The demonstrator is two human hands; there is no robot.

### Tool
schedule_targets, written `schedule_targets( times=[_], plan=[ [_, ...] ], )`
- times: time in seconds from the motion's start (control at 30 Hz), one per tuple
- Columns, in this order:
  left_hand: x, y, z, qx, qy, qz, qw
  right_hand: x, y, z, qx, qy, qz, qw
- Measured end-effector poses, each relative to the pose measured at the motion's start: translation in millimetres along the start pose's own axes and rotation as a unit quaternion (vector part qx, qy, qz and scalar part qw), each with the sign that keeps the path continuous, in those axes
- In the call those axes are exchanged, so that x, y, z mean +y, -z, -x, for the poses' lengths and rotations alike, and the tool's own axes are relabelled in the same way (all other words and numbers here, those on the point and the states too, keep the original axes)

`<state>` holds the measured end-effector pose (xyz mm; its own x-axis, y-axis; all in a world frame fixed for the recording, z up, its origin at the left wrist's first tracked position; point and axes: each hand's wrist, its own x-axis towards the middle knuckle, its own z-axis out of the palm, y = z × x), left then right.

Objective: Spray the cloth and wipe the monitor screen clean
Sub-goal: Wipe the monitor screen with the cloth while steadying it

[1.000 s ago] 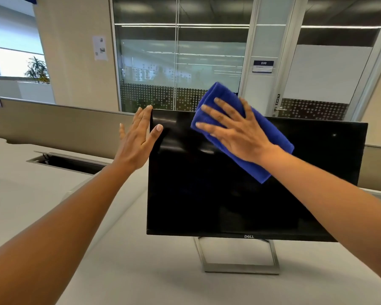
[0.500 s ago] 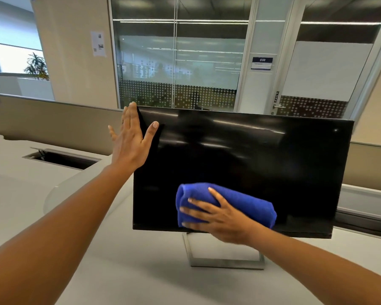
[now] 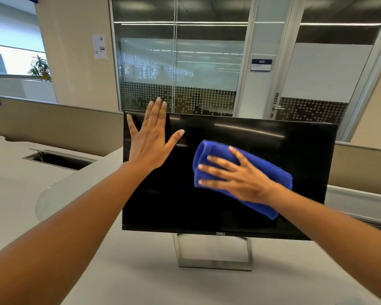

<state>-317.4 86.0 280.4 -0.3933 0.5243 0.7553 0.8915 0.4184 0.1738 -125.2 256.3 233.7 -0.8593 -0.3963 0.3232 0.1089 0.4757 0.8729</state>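
A black monitor [image 3: 262,139] with a dark screen stands on a silver frame stand [image 3: 215,264] on the grey desk. My left hand [image 3: 151,140] lies flat with fingers spread against the screen's upper left corner, its fingertips reaching over the top edge. A folded blue cloth [image 3: 271,175] is pressed against the middle of the screen under my right hand [image 3: 235,176], palm flat, fingers pointing left. No spray bottle is in view.
The grey desk [image 3: 128,282] runs under the monitor. An open cable hatch [image 3: 59,160] sits in the desk at the left. A beige divider panel [image 3: 53,126] runs behind, with glass walls and a door beyond it.
My right hand has carried the cloth from the top of the screen down to its bottom edge, then back up to the middle. My left hand has slid further onto the screen's corner.
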Motion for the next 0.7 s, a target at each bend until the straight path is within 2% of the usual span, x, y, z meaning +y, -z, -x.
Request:
schedule_targets(
  times=[0.2,0.3,0.37,0.47,0.53,0.63,0.7],
  plan=[
    [27,-8,-5,-0.031,-0.032,-0.032,0.999,83,7,-5,-0.007,-0.175,-0.054,0.983],
    [32,-12,-4,-0.043,-0.026,-0.046,0.998,83,5,-1,-0.005,-0.255,-0.101,0.962],
    [34,-14,-3,-0.044,-0.019,-0.049,0.998,61,0,7,0.006,-0.268,-0.087,0.960],
    [36,-16,-4,-0.046,-0.008,-0.046,0.998,10,-10,27,0.019,-0.220,-0.071,0.973],
    [38,-16,-4,-0.042,-0.004,-0.043,0.998,-29,-16,47,0.010,-0.148,-0.075,0.986],
    [38,-15,-2,-0.033,-0.002,-0.039,0.999,-80,-22,86,-0.051,0.013,-0.059,0.997],
    [38,-15,-1,-0.030,-0.002,-0.040,0.999,-93,-24,104,-0.090,0.064,-0.057,0.992]
  ],
)
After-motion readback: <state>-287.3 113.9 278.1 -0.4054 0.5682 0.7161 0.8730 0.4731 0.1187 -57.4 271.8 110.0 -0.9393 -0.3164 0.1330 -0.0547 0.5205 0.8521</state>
